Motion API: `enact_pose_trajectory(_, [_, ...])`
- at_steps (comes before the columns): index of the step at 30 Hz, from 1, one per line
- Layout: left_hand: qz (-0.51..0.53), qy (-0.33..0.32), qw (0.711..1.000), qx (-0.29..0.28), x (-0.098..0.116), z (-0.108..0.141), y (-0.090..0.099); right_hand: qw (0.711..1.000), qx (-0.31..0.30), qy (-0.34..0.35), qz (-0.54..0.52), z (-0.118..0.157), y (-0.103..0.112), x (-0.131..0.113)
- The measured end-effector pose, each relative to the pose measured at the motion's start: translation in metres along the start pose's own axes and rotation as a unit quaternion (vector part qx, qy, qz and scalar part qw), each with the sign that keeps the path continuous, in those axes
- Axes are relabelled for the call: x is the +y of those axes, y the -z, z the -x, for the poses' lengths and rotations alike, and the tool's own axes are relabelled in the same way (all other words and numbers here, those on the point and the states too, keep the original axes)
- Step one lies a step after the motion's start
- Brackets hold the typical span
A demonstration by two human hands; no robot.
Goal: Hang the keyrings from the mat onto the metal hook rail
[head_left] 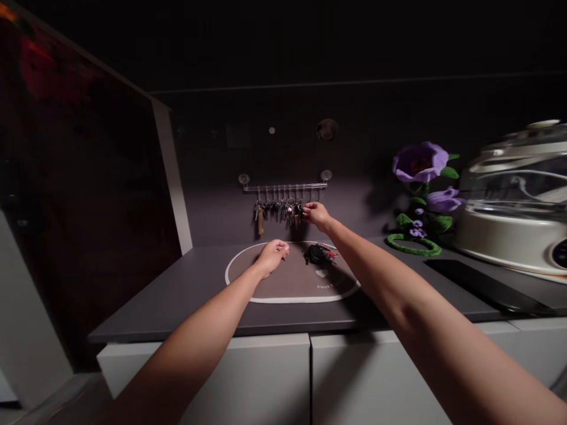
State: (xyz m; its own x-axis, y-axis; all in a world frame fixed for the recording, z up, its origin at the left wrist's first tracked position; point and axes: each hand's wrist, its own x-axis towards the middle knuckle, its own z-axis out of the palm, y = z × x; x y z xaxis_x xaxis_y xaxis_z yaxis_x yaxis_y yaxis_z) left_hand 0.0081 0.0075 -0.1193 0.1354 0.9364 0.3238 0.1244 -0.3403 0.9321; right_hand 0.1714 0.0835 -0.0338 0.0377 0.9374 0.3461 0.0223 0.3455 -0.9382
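Note:
A clear hook rail [283, 188] is fixed to the dark wall, with several keys [260, 219] hanging from it. My right hand [316, 215] is raised at the right end of the row, its fingers pinched; what lies between them is too small to make out. Above the brown oval mat [283, 289], my left hand [273, 256] is held low with curled fingers, and anything inside it is hidden. A black pouch or key case [316, 254] with red and metal pieces beside it lies on the mat, between my two arms.
Purple felt flowers [420, 162] with a green ring base [414, 245] stand at the right. Beside them are a cream appliance with a clear cover [514, 227] and a flat black object [487, 286]. The counter's front edge [199, 334] runs above white cabinet doors.

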Motion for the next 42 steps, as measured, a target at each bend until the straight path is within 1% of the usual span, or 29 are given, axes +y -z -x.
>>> enact_pose_trajectory(5, [-0.004, -0.020, 1.000, -0.022, -0.006, -0.002, 0.000, 1.000, 0.004, -0.014, -0.023, 0.008, 0.004, 0.001])
enact_pose_trajectory(12, [-0.052, -0.045, 0.997, -0.039, -0.008, -0.001, 0.000, 0.999, -0.016, -0.027, -0.026, 0.020, 0.009, -0.001])
enact_pose_trajectory(20, [-0.117, -0.029, 0.992, -0.041, -0.004, 0.001, -0.003, 0.998, -0.033, -0.039, -0.044, 0.032, 0.011, -0.001])
enact_pose_trajectory(24, [-0.173, -0.026, 0.983, -0.048, 0.001, -0.004, -0.005, 0.997, -0.041, -0.035, -0.047, 0.041, 0.013, -0.001])
enact_pose_trajectory(27, [-0.244, -0.064, 0.965, -0.066, 0.006, -0.010, -0.006, 0.998, -0.041, -0.032, -0.047, 0.049, 0.015, 0.001])
enact_pose_trajectory(31, [-0.315, -0.113, 0.938, -0.089, 0.010, -0.022, -0.010, 0.998, -0.017, -0.031, -0.042, 0.060, 0.022, 0.009])
enact_pose_trajectory(36, [-0.337, -0.163, 0.923, -0.089, 0.005, -0.036, -0.020, 1.000, 0.023, -0.002, 0.014, 0.067, 0.033, 0.029])
enact_pose_trajectory(39, [-0.344, -0.173, 0.919, -0.086, 0.001, -0.041, -0.026, 0.997, 0.031, 0.020, 0.068, 0.065, 0.039, 0.041])
enact_pose_trajectory(42, [-0.350, -0.172, 0.916, -0.090, -0.004, -0.044, -0.029, 0.993, 0.021, 0.029, 0.111, 0.061, 0.041, 0.047])
